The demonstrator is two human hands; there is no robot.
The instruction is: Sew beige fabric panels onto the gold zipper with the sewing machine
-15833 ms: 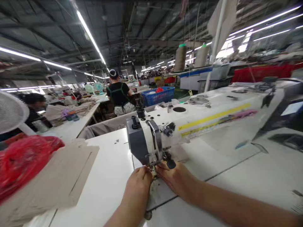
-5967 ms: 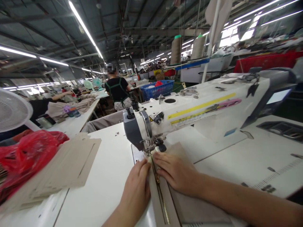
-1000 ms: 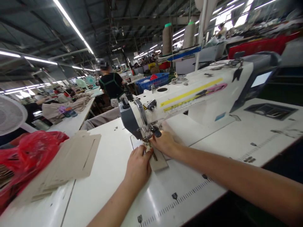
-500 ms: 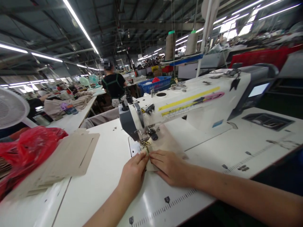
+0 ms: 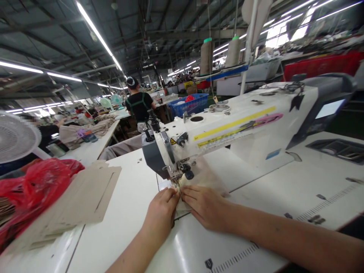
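Head view: from where I'm standing, beige fabric [image 5: 211,175] is lying under the needle end of the sewing machine [image 5: 236,131], back from the table's [image 5: 133,189] front edge. Left hand [image 5: 160,210] is keeping fingers close together on it, can't tell if pinching. Right hand [image 5: 206,206] is pressing it, fingers together, palm down. Beige panels [image 5: 85,193] are stacking up toward the table's left edge, red bag [image 5: 42,182] beside.
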